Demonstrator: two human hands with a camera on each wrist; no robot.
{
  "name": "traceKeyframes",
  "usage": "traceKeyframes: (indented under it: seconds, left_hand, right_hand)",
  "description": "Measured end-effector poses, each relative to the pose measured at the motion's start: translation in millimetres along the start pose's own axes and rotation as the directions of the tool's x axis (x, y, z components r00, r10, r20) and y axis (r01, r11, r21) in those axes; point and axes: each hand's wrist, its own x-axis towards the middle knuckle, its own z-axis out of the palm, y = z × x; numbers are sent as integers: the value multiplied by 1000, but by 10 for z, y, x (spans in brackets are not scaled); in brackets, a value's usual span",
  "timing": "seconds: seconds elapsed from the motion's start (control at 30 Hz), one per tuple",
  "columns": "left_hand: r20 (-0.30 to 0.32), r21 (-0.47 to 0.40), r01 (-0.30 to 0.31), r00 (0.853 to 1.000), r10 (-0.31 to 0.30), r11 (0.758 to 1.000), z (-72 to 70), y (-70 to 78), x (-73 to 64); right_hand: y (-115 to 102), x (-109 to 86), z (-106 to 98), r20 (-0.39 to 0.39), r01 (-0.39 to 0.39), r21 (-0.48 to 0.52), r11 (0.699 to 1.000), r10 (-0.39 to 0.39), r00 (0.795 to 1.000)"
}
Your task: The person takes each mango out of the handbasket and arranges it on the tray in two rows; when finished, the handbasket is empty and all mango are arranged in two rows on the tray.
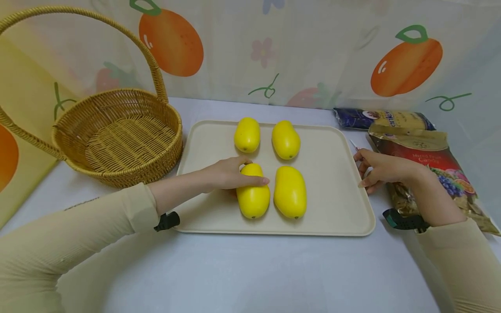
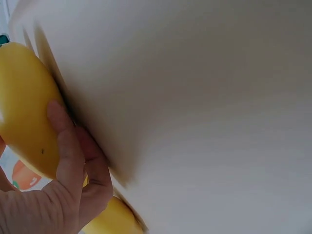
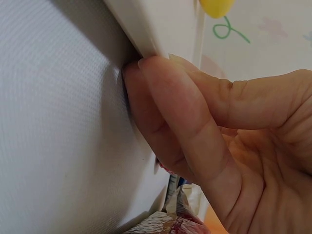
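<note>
On the cream tray (image 1: 332, 182) lie several yellow mangoes, two at the back and two at the front. My left hand (image 1: 231, 174) grips the front left mango (image 1: 253, 202), its thumb lying across the top. In the left wrist view the fingers (image 2: 70, 156) curve along the side of that mango (image 2: 24, 97). To its right lies the other front mango (image 1: 290, 193). Behind are the back left mango (image 1: 247, 135) and the back right mango (image 1: 286, 140). My right hand (image 1: 385, 169) pinches the tray's right rim (image 3: 141, 34), with thumb and fingertips at the edge.
An open wicker basket (image 1: 172, 134) with a tall handle stands left of the tray. Right of it lie a red and gold candy bag (image 1: 415, 152) and a blue and gold packet (image 1: 352, 118). A fruit-print curtain (image 1: 313, 52) hangs behind the white-covered table (image 1: 250, 269).
</note>
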Motion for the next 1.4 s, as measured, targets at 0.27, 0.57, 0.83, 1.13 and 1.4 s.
traceKeyframes:
  seconds: [0.27,0.57,0.83,1.13,1.4]
  left_hand:
    - [15,-3,5,1000,-5,1000,-15,-26,4]
    - [22,31,-2,1000,1,1000,-25,-53,5]
    - [-16,118,-6,1000,8,993,-101,-79,-72]
    - [-292,359,-71,939,184,931,-232,-175,-324]
    - [-443,614,-24,817,370,789,-141,-258,-372]
  right_hand:
    - [5,16,2,-5,-3,-9,1000,3,1000]
    - [13,13,4,-18,-3,-14,1000,3,1000]
    - [-11,-5,-4,-49,-16,-82,996,12,999]
    - [-366,-189,17,-440,-7,-421,907,-198,876]
    - [-771,-286,340,-543,151,-627,765,-567,619]
